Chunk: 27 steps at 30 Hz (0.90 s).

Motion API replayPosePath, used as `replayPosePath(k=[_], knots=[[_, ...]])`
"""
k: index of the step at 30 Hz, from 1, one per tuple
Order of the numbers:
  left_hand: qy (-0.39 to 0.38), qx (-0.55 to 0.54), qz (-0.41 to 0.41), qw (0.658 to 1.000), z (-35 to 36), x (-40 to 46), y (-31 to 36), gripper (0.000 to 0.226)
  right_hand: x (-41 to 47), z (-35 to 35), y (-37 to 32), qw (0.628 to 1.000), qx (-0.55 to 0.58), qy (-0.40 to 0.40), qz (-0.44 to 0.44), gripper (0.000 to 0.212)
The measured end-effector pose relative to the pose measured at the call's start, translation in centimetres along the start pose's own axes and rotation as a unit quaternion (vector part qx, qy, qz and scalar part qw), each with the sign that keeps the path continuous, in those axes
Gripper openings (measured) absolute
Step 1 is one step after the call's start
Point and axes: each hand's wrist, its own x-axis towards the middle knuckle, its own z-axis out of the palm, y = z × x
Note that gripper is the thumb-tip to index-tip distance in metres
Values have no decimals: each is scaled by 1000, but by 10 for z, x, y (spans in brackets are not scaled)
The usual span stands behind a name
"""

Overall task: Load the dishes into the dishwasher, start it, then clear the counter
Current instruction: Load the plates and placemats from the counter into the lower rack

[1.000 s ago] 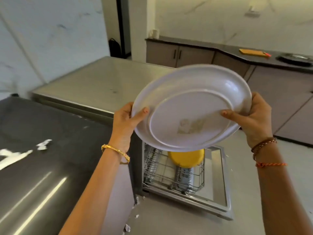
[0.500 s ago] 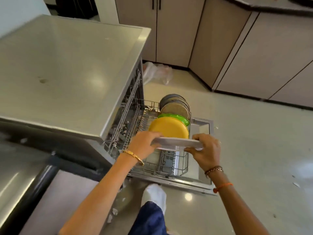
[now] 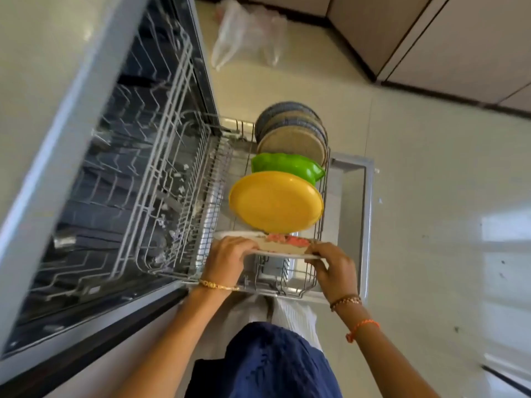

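Observation:
A white plate [image 3: 275, 247] with a pink mark on it stands on edge in the pulled-out lower rack [image 3: 287, 285] of the open dishwasher. My left hand [image 3: 227, 259] grips its left rim and my right hand [image 3: 333, 268] grips its right rim. Just behind it in the rack stand a yellow plate [image 3: 275, 202], a green dish [image 3: 287, 165] and several grey and beige plates [image 3: 293, 133]. The upper rack [image 3: 149, 173] sits half out to the left, with nothing I can make out in it.
The open dishwasher door [image 3: 353, 219] lies flat under the lower rack. A clear plastic bag [image 3: 247, 35] lies on the tiled floor behind. Beige cabinets [image 3: 431, 38] run along the far right. The dishwasher's top [image 3: 34, 67] fills the left.
The view has dropped from the counter to the dishwasher. Both hands have brought the white plate down from chest height and turned it on edge into the lower rack in front of the yellow plate.

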Motion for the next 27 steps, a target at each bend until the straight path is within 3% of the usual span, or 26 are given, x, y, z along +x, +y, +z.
replayPosePath(k=[6,12,15,18,21,27], knots=[[-58,-29,-44,997,39,16,-35,43,23,26,30,1000,5,-26,8,27],[-8,-22,-53,998,58,24,-48,30,31,45,41,1000,5,4,-26,13],[26,-25,-93,995,63,31,-59,23,39,59,36,999,-6,18,-41,20],[5,13,-75,997,64,31,-74,19,49,68,39,998,-45,-13,-36,18],[-42,13,-52,998,77,24,-71,18,47,69,54,995,-65,-81,0,39],[-18,-1,-75,997,102,45,-38,14,61,53,79,983,-70,-101,138,24]])
